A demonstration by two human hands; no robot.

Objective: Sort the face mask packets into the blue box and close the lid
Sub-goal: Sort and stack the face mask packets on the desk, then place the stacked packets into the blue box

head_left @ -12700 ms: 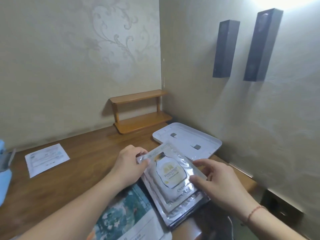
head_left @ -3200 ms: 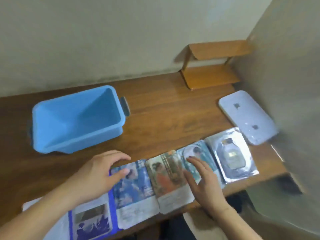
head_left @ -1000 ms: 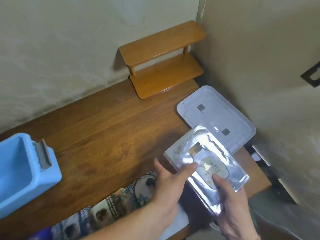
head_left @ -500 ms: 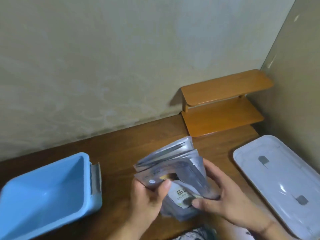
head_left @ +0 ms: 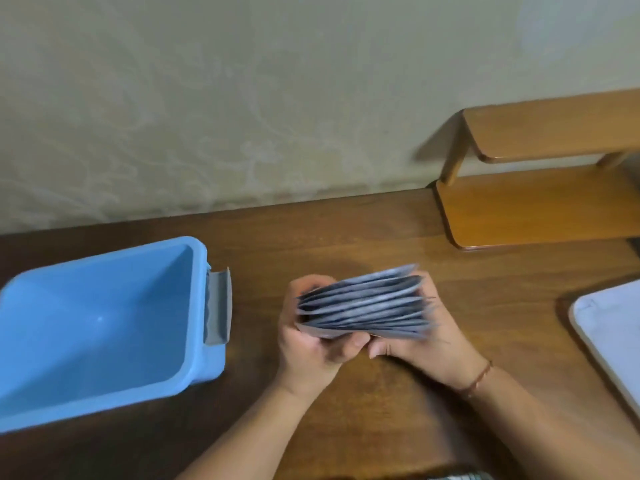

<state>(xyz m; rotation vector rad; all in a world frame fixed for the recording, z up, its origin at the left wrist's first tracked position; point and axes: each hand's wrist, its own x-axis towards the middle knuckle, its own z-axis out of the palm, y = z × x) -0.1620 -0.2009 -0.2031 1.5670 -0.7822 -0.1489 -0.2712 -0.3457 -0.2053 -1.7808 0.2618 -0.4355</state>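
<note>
Both the left hand (head_left: 311, 344) and right hand (head_left: 426, 337) grip the packet stack (head_left: 363, 303) edge-up over bare table (head_left: 346, 237), now squared and nearer the open blue box (head_left: 104, 323)

I see a stack of silver face mask packets (head_left: 363, 303) held up over the brown table. They stand on edge, so I see only their thin top edges, fanned out a little. My left hand (head_left: 311, 341) grips one end and my right hand (head_left: 429, 334) grips the other. The blue box (head_left: 194, 306) sits to the left, open, with nothing in it. The white lid (head_left: 613, 327) lies flat at the far right.
</note>
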